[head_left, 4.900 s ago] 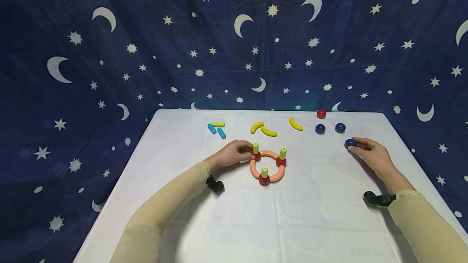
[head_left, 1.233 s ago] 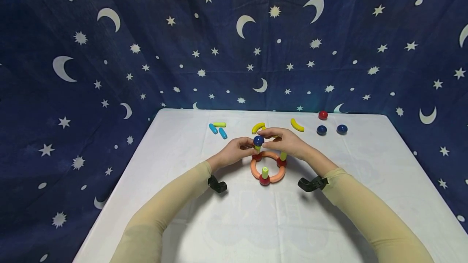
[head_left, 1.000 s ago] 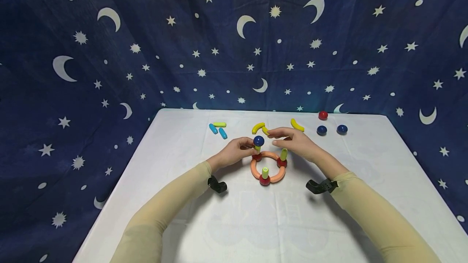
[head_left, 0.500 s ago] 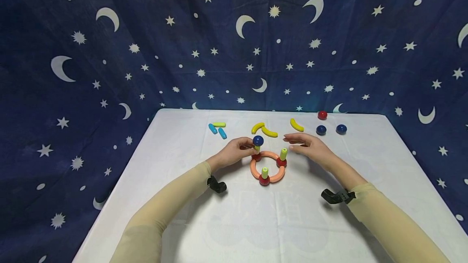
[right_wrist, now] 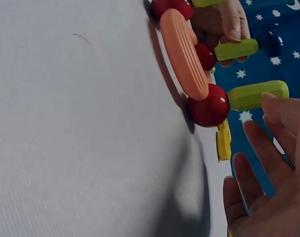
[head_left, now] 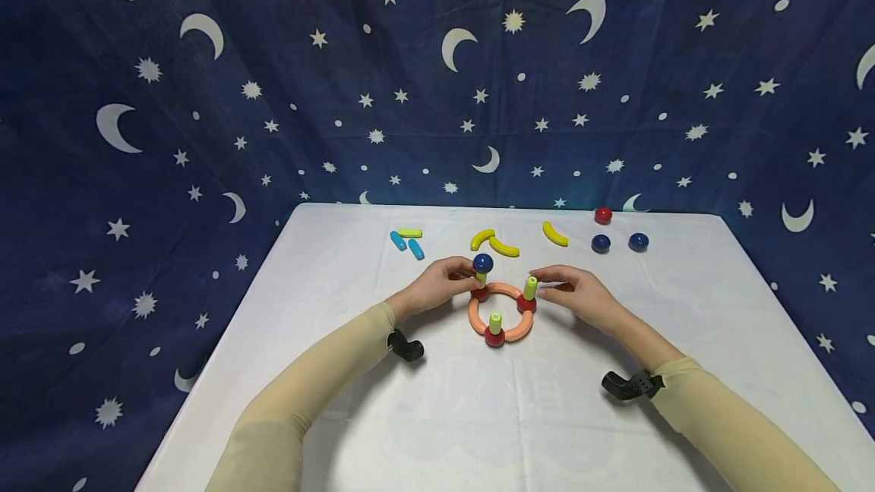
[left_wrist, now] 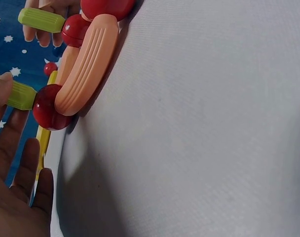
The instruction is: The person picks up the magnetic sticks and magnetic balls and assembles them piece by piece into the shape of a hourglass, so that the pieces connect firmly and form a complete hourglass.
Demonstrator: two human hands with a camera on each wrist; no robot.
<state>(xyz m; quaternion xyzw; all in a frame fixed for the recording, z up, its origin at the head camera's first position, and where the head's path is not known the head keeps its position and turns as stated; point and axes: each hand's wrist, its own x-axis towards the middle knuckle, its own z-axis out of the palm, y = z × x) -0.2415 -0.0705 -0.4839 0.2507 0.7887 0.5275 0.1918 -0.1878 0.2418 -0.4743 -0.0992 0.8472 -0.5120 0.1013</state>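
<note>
On the white table a ring of curved peach pieces (head_left: 504, 288) is joined by three red balls (right_wrist: 208, 105), each bearing an upright lime-green stick. My left hand (head_left: 440, 285) pinches the far-left green stick (right_wrist: 236, 49) between thumb and index finger. A blue ball (head_left: 482, 263) sits on that stick's top. At the right stick (head_left: 530, 288) is my right hand (head_left: 581, 298), its fingers loosely spread. Its thumb overlaps the stick in the right wrist view, while the index fingertip shows just below it. The near stick (head_left: 495, 323) stands with no hand at it.
Behind the ring lie yellow curved pieces (head_left: 503, 247). Two blue sticks (head_left: 415, 249) and a loose green stick (head_left: 410, 233) lie back left. At the back right are two blue balls (head_left: 639, 242) and a red ball (head_left: 603, 216). A starry dark-blue cloth (head_left: 410, 59) hangs behind the table.
My right hand brought a blue ball from the right to the left stick's top and let go. It then drew back right and came in to the right stick. My left hand stayed put.
</note>
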